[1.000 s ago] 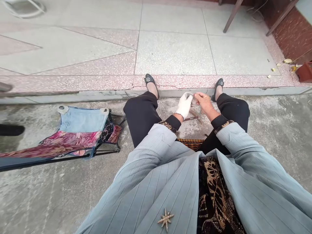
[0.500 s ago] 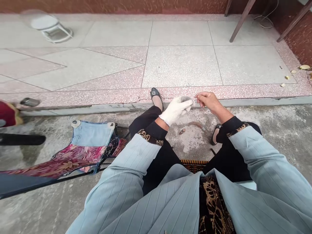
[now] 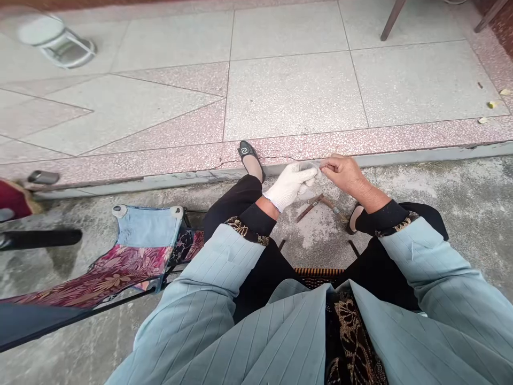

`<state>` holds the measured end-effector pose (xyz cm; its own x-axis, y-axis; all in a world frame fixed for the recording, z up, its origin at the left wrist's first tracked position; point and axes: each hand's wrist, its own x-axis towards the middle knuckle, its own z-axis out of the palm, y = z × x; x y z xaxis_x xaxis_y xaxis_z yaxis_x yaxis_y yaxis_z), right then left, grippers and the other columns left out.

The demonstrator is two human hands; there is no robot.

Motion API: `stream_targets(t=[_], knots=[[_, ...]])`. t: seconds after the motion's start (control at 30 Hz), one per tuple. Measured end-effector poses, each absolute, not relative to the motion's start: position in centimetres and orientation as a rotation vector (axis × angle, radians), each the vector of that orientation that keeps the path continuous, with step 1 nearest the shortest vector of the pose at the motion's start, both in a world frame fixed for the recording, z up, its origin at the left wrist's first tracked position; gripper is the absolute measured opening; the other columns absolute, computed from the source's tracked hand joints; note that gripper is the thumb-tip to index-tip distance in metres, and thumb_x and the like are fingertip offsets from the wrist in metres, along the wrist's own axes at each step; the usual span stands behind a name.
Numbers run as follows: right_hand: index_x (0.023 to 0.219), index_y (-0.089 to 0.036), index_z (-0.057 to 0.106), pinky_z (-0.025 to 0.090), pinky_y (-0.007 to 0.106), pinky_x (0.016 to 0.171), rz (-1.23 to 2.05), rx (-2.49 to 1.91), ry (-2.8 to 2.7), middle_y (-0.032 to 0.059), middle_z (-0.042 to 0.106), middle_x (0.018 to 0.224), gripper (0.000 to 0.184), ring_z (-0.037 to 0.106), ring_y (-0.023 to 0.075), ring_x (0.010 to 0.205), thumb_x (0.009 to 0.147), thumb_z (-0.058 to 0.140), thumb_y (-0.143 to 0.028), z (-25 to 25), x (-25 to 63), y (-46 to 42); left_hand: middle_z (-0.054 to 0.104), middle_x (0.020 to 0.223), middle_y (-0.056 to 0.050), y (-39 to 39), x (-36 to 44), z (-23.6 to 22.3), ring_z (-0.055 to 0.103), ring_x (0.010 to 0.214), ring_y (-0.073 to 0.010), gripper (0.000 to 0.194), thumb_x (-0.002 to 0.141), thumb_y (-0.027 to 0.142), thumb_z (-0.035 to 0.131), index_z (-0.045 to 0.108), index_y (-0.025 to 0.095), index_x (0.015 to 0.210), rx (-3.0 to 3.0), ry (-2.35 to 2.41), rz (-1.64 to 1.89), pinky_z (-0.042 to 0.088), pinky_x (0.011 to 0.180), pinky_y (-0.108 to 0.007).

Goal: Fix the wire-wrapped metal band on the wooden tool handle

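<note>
And we count one white glove, two dark shoes, one fabric lounge chair, one round stool, two wooden legs, and now three fallen leaves!

Both hands meet out front, fingertips curled inward

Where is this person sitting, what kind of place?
Probably outdoors at the front of a house: rough concrete meets a raised, tiled floor, with a folding lounge chair alongside and yellowish leaf bits on the tiles.
</note>
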<state>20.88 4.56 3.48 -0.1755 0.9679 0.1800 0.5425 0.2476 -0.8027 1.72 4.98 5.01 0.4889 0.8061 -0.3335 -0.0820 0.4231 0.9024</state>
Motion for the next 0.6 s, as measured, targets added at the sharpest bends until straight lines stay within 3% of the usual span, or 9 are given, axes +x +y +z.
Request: stream_targets(t=[0.17, 0.3, 0.47, 0.6], knots=[[0.093, -0.021, 0.081, 0.041, 0.031, 0.072, 0.824, -1.341, -1.843, -0.0002, 0.055, 0.073, 0.018, 0.05, 0.0161, 0.069, 0.084, 0.066, -0.015, 3.4, 20.9, 4.3, 0.049, 0.056, 0.005, 4.5, 1.6, 4.6, 0.031, 0.041, -0.0027, 0.024, 0.075, 0.034, 0.077, 0.067, 0.013, 0.081, 0.912, 0.906, 0.632, 0.016, 0.041, -0.021], [0.088, -0.02, 0.079, 0.041, 0.031, 0.073, 0.867, -1.3, -1.862, 0.0016, 0.06, 0.077, 0.015, 0.054, 0.0171, 0.073, 0.086, 0.065, -0.016, 3.6, 21.0, 4.3, 0.049, 0.055, 0.005, 4.2, 1.7, 4.6, 0.032, 0.04, -0.0031, 0.018, 0.075, 0.029, 0.074, 0.063, 0.015, 0.076, 0.86, 0.879, 0.648, 0.019, 0.041, -0.021], [0.073, -0.02, 0.069, 0.039, 0.03, 0.073, 0.848, -1.271, -1.91, -0.0009, 0.051, 0.07, 0.011, 0.05, 0.0157, 0.071, 0.084, 0.067, -0.017, 4.0, 21.3, 4.2, 0.052, 0.058, 0.004, 3.9, 1.7, 4.2, 0.034, 0.041, -0.0027, 0.02, 0.077, 0.03, 0.075, 0.062, 0.016, 0.078, 0.862, 0.883, 0.66, 0.019, 0.041, -0.021], [0.07, -0.021, 0.063, 0.039, 0.03, 0.073, 0.858, -1.287, -1.912, -0.0021, 0.048, 0.068, 0.015, 0.046, 0.015, 0.069, 0.084, 0.066, -0.017, 4.3, 21.3, 4.0, 0.057, 0.063, 0.002, 3.7, 1.7, 4.1, 0.043, 0.045, -0.0041, 0.023, 0.08, 0.034, 0.075, 0.059, 0.017, 0.077, 0.945, 0.91, 0.668, 0.028, 0.043, -0.021]])
